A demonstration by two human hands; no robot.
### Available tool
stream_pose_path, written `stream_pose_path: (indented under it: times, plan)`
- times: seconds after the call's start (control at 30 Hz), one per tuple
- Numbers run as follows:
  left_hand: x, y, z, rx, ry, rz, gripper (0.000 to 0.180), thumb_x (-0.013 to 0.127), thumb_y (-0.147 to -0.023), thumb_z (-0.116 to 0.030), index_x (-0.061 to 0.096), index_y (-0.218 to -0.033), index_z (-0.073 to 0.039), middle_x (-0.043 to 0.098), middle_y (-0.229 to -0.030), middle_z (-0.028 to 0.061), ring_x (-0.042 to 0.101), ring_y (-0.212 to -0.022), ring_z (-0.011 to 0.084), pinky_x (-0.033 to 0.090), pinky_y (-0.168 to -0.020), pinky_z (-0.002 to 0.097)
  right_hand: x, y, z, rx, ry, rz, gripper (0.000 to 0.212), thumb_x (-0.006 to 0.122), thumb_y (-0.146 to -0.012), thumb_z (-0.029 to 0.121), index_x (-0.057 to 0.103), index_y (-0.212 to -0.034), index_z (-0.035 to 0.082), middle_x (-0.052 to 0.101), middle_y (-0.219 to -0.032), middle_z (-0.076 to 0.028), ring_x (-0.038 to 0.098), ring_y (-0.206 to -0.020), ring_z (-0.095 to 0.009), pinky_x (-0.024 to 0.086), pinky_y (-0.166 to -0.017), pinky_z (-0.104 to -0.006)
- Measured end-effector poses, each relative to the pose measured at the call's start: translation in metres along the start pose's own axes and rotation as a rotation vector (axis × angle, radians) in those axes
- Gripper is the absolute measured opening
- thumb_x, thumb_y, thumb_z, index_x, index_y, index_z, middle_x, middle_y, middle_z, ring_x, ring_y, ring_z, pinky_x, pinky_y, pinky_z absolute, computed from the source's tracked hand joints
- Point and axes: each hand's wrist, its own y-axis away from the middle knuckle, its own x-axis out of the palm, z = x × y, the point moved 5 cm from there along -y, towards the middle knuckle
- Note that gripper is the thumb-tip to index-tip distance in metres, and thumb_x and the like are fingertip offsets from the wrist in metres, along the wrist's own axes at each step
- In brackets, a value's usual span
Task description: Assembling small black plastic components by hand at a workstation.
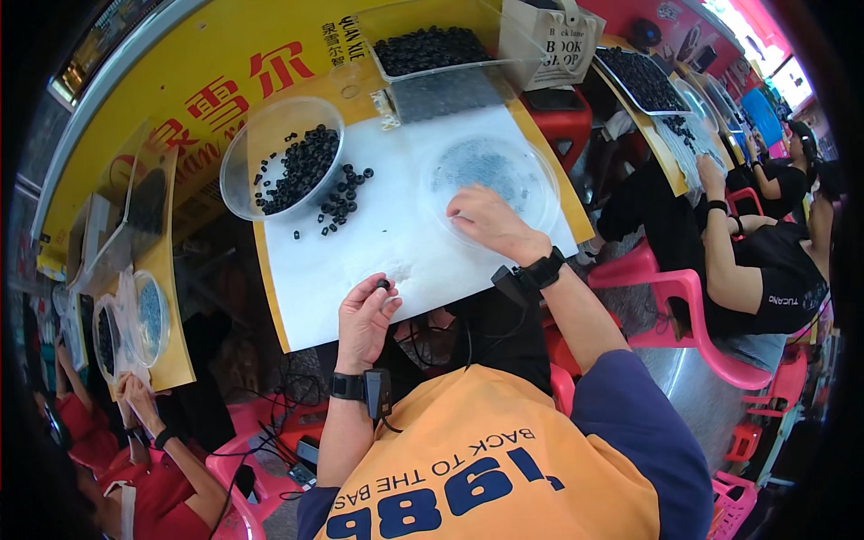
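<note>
My left hand [363, 319] is raised at the near edge of the white-covered table [333, 261], its thumb and fingers pinching a small black cylindrical part [383, 284]. Farther right, my right hand [493, 220] hovers over the near side of a round clear tub [550, 200]. Tiny pale blue-grey pieces [477, 171] are spread inside that tub. The right fingertips are pressed together, and whatever they hold is too small to make out. At the left, a clear round bowl [232, 166] lies tipped, with black cylindrical parts [310, 166] heaped in it and spilling onto the white sheet.
A clear tray [387, 74] of black parts stands at the back edge, beside a cream tote bag [551, 45] and a red stool [569, 121]. Co-workers sit at tables on both sides, near pink chairs [670, 297]. Cables [279, 405] hang at my left.
</note>
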Motion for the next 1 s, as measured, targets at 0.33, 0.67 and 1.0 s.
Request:
stream_pose_path:
  times: [0.33,0.67,1.0]
  plan:
    - [-0.001,0.001,0.0,-0.006,-0.021,-0.016,0.025,0.058,-0.09,-0.002,0.058,-0.115,0.001,0.064,-0.103,0.01,0.062,-0.093,0.0167,0.055,-0.081,0.0309,-0.022,0.001,0.002,0.434,-0.361,-0.06,0.018,0.063,-0.083,0.016,0.066,-0.092,0.0,0.066,-0.079,-0.013,0.063,-0.072,-0.023,0.049,-0.067,-0.0325]
    - [0.001,0.001,0.0,-0.006,-0.012,-0.004,0.025,0.058,-0.09,-0.002,0.058,-0.115,0.0,0.064,-0.103,0.0105,0.061,-0.093,0.0167,0.055,-0.082,0.0309,-0.034,0.009,-0.015,0.387,-0.237,-0.156,0.018,0.059,-0.087,0.013,0.068,-0.097,0.0,0.068,-0.083,-0.016,0.066,-0.075,-0.026,0.05,-0.068,-0.0325]
    - [0.001,0.0,0.0,-0.013,-0.009,-0.023,0.025,0.059,-0.09,-0.001,0.059,-0.115,0.001,0.064,-0.103,0.0109,0.062,-0.093,0.0178,0.055,-0.082,0.032,-0.046,0.025,-0.019,0.316,-0.087,-0.097,0.012,0.066,-0.08,0.009,0.069,-0.089,0.001,0.065,-0.085,-0.013,0.062,-0.081,-0.027,0.049,-0.072,-0.033]
